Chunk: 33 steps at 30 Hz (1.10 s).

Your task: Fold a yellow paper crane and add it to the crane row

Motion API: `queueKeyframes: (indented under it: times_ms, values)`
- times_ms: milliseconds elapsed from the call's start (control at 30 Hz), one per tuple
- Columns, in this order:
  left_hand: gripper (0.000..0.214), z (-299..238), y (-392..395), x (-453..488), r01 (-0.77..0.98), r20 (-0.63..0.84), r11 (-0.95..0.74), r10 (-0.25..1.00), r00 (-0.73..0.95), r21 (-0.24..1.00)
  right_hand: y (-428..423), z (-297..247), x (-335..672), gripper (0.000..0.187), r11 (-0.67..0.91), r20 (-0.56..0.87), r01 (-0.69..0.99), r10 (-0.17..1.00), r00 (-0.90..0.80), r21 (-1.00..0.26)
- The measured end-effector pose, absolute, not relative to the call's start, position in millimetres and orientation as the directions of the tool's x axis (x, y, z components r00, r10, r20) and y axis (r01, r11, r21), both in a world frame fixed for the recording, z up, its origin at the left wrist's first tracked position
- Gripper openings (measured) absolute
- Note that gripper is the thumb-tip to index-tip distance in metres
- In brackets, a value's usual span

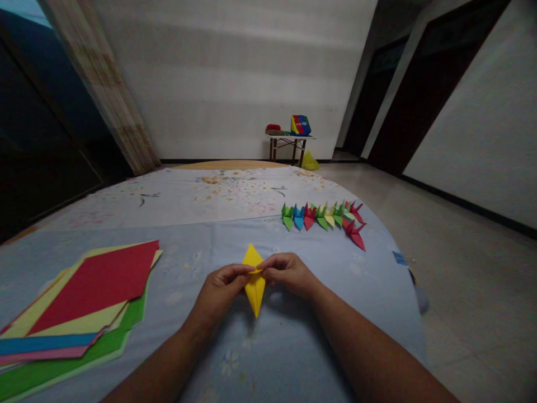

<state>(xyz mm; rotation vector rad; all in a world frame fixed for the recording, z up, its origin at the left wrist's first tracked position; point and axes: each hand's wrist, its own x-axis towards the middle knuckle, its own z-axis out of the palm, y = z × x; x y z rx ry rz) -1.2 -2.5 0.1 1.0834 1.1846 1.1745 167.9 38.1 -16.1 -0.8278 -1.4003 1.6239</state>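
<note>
A yellow folded origami paper [255, 294], shaped like a long diamond, is held a little above the cloth in front of me. My left hand [224, 282] pinches its left side near the middle, thumb and forefinger closed. From the other side, my right hand [289, 271] pinches it at the same height. The fingertips of both hands nearly meet at a small fold across the paper's middle. Its upper tip points away from me and its lower tip towards me.
Several folded paper cranes [309, 216] in different colours stand in a row at the right. A stack of coloured paper sheets [96, 280] lies at the left, red on top. Floral cloths cover the round table [188, 229]. A small table [289, 137] stands by the wall.
</note>
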Motion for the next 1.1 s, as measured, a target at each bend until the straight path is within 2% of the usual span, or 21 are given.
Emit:
queueKeyframes:
  times_ms: [133, 233, 533, 667, 867, 1100]
  values:
    - [0.019, -0.3, -1.8, -2.4, -0.222, -0.162, 0.181, 0.982, 0.101, 0.958, 39.4, -16.3, 172.0, 0.023, -0.041, 0.041, -0.156, 0.872, -0.489, -0.987]
    - [0.02, 2.0, -2.7, -2.0, -0.252, -0.159, 0.185, 0.98, 0.12, 0.95, 39.2, -14.8, 174.7, 0.024, -0.012, 0.072, -0.157, 0.853, -0.516, -0.987]
    - [0.012, -0.1, -6.1, -0.4, -0.202, -0.132, 0.145, 0.988, 0.074, 0.969, 37.4, -17.9, 171.1, 0.023, 0.067, 0.132, -0.144, 0.854, -0.503, -0.987]
    - [0.02, 5.3, -7.4, -0.1, -0.207, -0.137, 0.161, 0.983, 0.126, 0.965, 37.1, -18.6, 171.0, 0.02, 0.085, 0.127, -0.107, 0.865, -0.486, -0.991]
    - [0.027, 7.0, -8.0, 1.7, -0.083, -0.145, 0.153, 0.985, 0.088, 0.985, 35.2, -12.1, 173.3, 0.022, 0.104, 0.113, -0.046, 0.868, -0.484, -0.994]
    - [0.038, 6.3, -8.8, 3.8, -0.089, -0.148, 0.152, 0.988, 0.045, 0.984, 36.5, -17.2, 169.1, 0.029, 0.02, 0.073, -0.122, 0.893, -0.445, -0.992]
